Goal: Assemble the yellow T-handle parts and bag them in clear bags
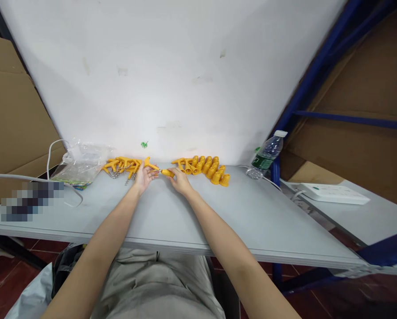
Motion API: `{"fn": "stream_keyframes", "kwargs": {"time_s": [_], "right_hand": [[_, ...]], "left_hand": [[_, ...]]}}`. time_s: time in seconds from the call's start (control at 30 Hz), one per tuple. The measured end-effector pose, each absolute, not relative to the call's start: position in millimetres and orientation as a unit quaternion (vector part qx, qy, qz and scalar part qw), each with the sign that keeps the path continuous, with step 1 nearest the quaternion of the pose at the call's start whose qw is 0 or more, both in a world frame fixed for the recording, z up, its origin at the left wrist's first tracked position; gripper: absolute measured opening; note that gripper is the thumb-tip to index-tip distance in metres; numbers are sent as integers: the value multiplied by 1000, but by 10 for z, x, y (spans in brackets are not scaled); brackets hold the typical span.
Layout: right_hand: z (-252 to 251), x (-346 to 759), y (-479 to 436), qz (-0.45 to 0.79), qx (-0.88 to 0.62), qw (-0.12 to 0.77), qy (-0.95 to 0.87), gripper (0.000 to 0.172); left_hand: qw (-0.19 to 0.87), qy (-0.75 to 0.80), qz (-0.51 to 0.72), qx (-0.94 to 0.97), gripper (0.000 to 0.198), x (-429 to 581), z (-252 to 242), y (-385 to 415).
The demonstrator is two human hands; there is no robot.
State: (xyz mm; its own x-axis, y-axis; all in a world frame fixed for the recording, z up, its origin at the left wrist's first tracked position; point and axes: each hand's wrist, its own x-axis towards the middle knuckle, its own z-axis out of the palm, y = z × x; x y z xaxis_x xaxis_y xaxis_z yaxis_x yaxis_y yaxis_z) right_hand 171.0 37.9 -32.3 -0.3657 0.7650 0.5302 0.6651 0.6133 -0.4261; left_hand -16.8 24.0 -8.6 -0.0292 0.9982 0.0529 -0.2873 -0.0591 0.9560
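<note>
My left hand [143, 179] is closed on a yellow Y-shaped plastic handle [147, 162], its forked end rising above the fingers and its stem pointing right. In my right hand [180, 180] is a yellow plastic cup [167, 173], lying sideways with one end toward that stem. Whether stem and cup touch, I cannot tell. Left of my hands lies a pile of similar yellow handles [123, 163] with metal ball chains [114, 174]. Several yellow cups [215, 177] stand in rows to the right, beside a few handles with cups at their ends [188, 168].
A grey table [172, 221] runs against a white panel [185, 79]. Clear plastic bags [82, 159] and a white cable [48, 155] lie at left. A tilted water bottle [266, 155] stands at right, near a power strip [334, 193] and a blue frame [274, 173].
</note>
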Motion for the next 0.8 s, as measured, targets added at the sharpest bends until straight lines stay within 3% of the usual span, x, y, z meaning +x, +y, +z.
{"fn": "stream_keyframes", "kwargs": {"time_s": [0.13, 0.27, 0.33, 0.5, 0.7, 0.8], "right_hand": [[-327, 1721, 396, 69, -433, 367, -821, 32], [-332, 1753, 417, 82, -429, 372, -819, 33], [-334, 1774, 432, 93, -427, 377, -817, 34], [-334, 1833, 479, 119, -427, 393, -805, 37], [-315, 1940, 555, 199, -448, 445, -749, 39], [-309, 2000, 582, 300, -413, 448, -734, 43]], "left_hand": [[560, 406, 590, 417, 58, -173, -89, 225], [536, 435, 596, 410, 37, -166, -122, 262], [480, 479, 598, 426, 31, -165, -144, 273], [295, 543, 545, 567, 41, -213, -191, 223], [246, 527, 471, 663, 45, -240, -218, 195], [163, 534, 442, 702, 43, -244, -228, 213]]}}
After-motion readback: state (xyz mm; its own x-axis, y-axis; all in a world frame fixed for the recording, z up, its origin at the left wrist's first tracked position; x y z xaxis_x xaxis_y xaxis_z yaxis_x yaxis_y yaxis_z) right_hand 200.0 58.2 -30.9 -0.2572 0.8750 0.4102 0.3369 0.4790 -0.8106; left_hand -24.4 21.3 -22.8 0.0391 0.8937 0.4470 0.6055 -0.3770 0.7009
